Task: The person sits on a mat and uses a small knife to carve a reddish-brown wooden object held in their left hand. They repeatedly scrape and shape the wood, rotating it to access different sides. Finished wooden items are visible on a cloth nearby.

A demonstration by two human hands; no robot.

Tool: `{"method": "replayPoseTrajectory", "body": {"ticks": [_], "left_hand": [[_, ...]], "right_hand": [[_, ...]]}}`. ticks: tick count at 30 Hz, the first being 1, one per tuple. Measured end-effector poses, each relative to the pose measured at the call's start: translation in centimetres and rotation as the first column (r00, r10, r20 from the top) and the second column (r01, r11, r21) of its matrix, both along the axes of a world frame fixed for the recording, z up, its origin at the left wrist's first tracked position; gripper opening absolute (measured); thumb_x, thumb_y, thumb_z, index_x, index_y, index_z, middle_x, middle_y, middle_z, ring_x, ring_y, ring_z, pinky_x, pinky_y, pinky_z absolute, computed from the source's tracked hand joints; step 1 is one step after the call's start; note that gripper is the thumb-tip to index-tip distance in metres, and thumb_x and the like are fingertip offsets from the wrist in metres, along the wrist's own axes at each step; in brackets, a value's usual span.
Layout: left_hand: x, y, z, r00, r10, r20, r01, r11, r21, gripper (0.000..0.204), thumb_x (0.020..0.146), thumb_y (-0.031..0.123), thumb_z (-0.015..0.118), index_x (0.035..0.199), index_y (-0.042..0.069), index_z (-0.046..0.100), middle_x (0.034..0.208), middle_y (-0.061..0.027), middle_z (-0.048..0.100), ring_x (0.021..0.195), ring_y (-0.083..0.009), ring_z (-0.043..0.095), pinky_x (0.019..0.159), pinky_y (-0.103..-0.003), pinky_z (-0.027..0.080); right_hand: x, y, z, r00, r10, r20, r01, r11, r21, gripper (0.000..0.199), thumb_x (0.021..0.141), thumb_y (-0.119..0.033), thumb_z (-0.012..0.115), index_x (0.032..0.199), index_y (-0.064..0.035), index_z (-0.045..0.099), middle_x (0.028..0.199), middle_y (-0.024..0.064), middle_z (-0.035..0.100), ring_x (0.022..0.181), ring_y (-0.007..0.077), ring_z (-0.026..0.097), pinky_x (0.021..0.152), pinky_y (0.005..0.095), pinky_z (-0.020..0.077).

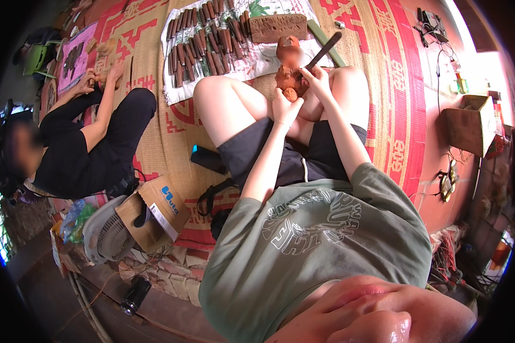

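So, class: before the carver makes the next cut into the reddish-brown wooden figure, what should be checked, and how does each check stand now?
1. Left hand steadies the reddish-brown wooden figure: ok.
2. Right hand grips the dark-handled carving chisel: ok.
3. Chisel tip sits on the wood: cannot tell, hidden.
4. Fingers lie out of the blade's path: cannot tell.
5. Spare wooden-handled chisels lie on the white cloth: ok.

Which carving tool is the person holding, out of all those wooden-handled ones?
The dark-handled carving tool slanting up from the right hand. It alone is lifted; the other tools lie in rows on the white cloth.
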State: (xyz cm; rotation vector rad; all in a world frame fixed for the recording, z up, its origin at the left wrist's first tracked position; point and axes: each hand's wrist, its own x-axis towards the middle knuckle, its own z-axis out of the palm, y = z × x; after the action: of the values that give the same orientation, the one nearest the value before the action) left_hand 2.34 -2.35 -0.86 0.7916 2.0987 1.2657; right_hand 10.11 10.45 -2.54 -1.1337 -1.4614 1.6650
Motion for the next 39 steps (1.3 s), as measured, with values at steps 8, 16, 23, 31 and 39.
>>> {"method": "replayPoseTrajectory", "body": {"ticks": [8,16,23,31,39], "left_hand": [[-0.1,0.1,-0.3,0.999,-0.01,-0.051,0.01,1.0,-0.012,0.055,0.059,0.025,0.07,0.096,-0.006,0.044,0.08,-0.0275,0.06,0.077,-0.0412,0.06,0.068,-0.044,0.048],[-0.1,0.3,-0.1,0.999,0.016,0.029,-0.015,1.0,-0.024,0.053,0.058,0.024,0.072,0.096,-0.003,0.047,0.084,-0.0231,0.061,0.079,-0.0367,0.061,0.071,-0.041,0.048],[-0.1,0.1,-0.1,1.0,0.008,-0.018,-0.008,1.0,0.006,0.055,0.058,0.023,0.069,0.097,-0.006,0.043,0.081,-0.028,0.059,0.078,-0.0418,0.06,0.069,-0.044,0.048],[0.0,0.1,0.5,1.0,0.0,-0.025,0.0,1.0,-0.015,0.056,0.058,0.023,0.07,0.097,-0.006,0.043,0.082,-0.0289,0.059,0.078,-0.0416,0.06,0.069,-0.044,0.048],[-0.3,0.1,0.3,1.0,0.003,-0.002,-0.003,1.0,-0.02,0.055,0.057,0.023,0.069,0.096,-0.005,0.043,0.08,-0.0284,0.059,0.077,-0.0419,0.059,0.069,-0.044,0.048]], "right_hand": [[0.1,0.2,0.9,0.997,0.039,0.061,-0.041,0.998,0.038,0.016,0.084,-0.016,0.061,0.086,-0.0003,0.058,0.068,0.0005,0.057,0.056,0.0054,0.051,0.049,0.0195,0.0416],[-0.2,0.7,-0.6,0.998,-0.038,0.045,0.033,0.995,0.098,0.015,0.084,-0.014,0.062,0.087,-0.0002,0.058,0.07,-0.0003,0.057,0.057,0.0054,0.049,0.051,0.0205,0.0399],[-0.2,0.2,1.2,0.996,0.068,0.053,-0.07,0.997,0.025,0.013,0.084,-0.013,0.06,0.086,-0.0001,0.058,0.072,-0.0001,0.058,0.059,0.0053,0.05,0.052,0.0208,0.0405],[0.3,1.2,-0.3,0.996,0.088,0.028,-0.088,0.996,0.0,0.016,0.084,-0.014,0.06,0.092,0.0001,0.059,0.076,0.001,0.06,0.063,0.0065,0.051,0.056,0.0214,0.0426],[-0.1,1.5,0.0,0.975,-0.203,0.089,0.177,0.956,0.235,0.021,0.085,-0.022,0.061,0.083,-0.0018,0.06,0.064,-0.0008,0.055,0.053,0.0063,0.048,0.046,0.0213,0.0367]]}}
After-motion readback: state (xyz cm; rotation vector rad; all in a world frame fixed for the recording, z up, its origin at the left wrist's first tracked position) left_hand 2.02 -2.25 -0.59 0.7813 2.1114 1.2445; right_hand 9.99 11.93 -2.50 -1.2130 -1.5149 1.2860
